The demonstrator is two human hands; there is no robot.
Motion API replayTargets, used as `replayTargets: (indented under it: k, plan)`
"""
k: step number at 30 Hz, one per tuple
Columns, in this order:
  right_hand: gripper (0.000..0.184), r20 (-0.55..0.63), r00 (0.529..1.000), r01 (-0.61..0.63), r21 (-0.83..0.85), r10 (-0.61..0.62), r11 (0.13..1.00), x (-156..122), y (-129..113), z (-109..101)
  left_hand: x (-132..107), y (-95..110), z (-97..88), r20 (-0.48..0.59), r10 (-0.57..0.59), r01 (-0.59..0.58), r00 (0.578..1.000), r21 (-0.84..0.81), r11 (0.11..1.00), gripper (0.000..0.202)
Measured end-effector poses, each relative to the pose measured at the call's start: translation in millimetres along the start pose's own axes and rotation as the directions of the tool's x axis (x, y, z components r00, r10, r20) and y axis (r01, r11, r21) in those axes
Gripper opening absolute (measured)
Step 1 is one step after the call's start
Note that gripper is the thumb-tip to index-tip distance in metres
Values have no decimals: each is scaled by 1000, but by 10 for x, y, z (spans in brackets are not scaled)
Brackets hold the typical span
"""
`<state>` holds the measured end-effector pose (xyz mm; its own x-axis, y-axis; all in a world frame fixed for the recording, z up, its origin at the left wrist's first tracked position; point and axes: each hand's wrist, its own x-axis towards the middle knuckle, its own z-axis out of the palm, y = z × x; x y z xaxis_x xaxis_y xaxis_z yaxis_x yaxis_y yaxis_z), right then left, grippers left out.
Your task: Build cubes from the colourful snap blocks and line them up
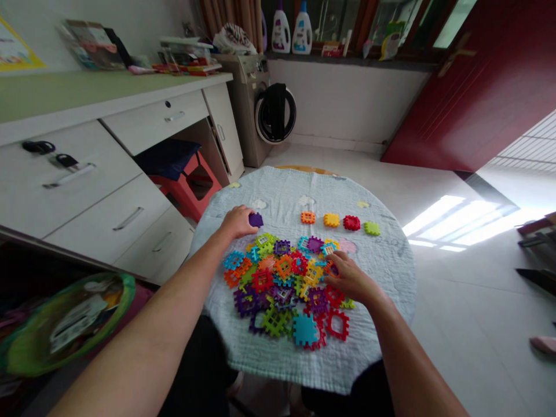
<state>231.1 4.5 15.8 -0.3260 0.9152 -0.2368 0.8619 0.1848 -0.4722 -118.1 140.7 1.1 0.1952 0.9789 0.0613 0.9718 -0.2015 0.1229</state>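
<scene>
L hand [238,222] on purple plastic tile [256,220], R hand [350,277] on pile [271,284].

Nothing readable in this shot, folks! The two laundry bottles [281,33] [302,29] up on the windowsill [347,59] show labels, but that print's too small to call, and the white label on the green-rimmed bag [73,324] is just as blurred.

Colourful interlocking plastic waffle blocks [278,284] heaped flat, four set apart

Orange, yellow, red and green blocks [330,220] lie in a row beyond the heap; the left hand [237,223] is at a lone purple block [256,220], the right hand [350,277] on the heap's right edge.
</scene>
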Motion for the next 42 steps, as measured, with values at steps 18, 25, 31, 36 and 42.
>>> replayTargets:
  k: [18, 25, 31, 36, 42]
  plan:
    - [42, -8, 1000, -15, 23, 15, 1000, -7, 47, -44, 997, 865, 364, 257, 225, -216, 940, -63, 974, 41]
    - [45, -6, 999, -34, 25, 34, 999, -18, 11, -46, 1099, 854, 431, 242, 226, -217, 944, -63, 974, 47]
    - [46, -13, 999, -37, 45, 38, 998, -27, 9, -53, 1152, 845, 473, 269, 237, -233, 933, -45, 971, 45]
    - [45, -26, 999, -20, 54, 21, 998, -33, 13, -50, 1162, 859, 468, 287, 237, -240, 928, -24, 970, 45]
    - [43, -3, 1000, -26, 38, 26, 999, -27, -1, -76, 1104, 896, 425, 300, 203, -207, 932, -20, 978, 66]
